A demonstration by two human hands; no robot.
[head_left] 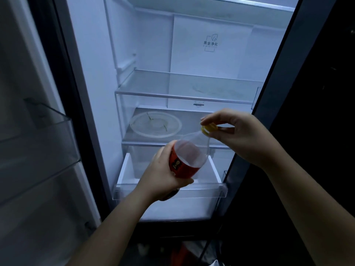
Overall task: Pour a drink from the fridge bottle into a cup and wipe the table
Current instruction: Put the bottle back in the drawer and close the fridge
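Observation:
A clear plastic bottle [192,150] with a red label and a yellow cap [208,129] is tilted in front of the open fridge. My left hand [163,173] grips the bottle round its labelled lower body. My right hand [236,131] pinches the yellow cap at the bottle's neck with thumb and fingers. The upper part of the bottle looks see-through; I cannot tell how much liquid is inside. No cup or table is in view.
The fridge interior [192,54] is lit, with glass shelves [184,95]. A clear round plate [155,123] lies on the lower shelf. A white drawer [169,181] stands pulled out below. The open door with clear bins [38,135] is at left; a dark panel at right.

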